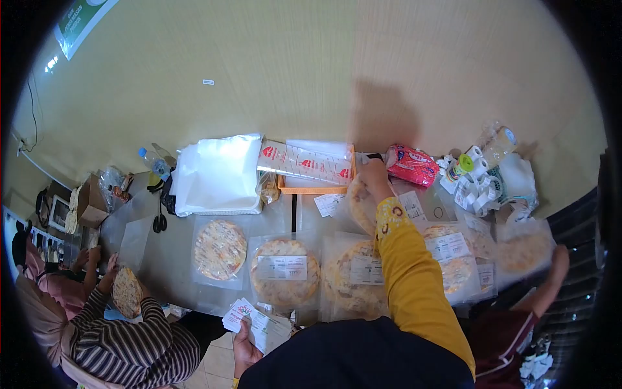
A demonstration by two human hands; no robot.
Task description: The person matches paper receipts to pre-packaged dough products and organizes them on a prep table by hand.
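Observation:
My left hand [245,347] holds a fanned stack of printed cards [259,327] low in the view, near the table's front edge. My right hand [374,176], in a yellow sleeve, reaches to the back of the table, its fingers closed at the top of a bagged pizza [361,207]. Below it lies another bagged pizza [353,285] with a card on it. To its left are a bagged pizza with a card [275,288] and one without [220,249]. More bagged pizzas with cards [447,266] lie right of my sleeve.
Along the back stand a white basket with plastic sheets [217,172], an orange tray [311,190], a red package [411,165] and label rolls [478,167]. Scissors [159,223] lie left. A person in stripes [136,343] holds a pizza; another person's arm [551,285] holds a bagged pizza right.

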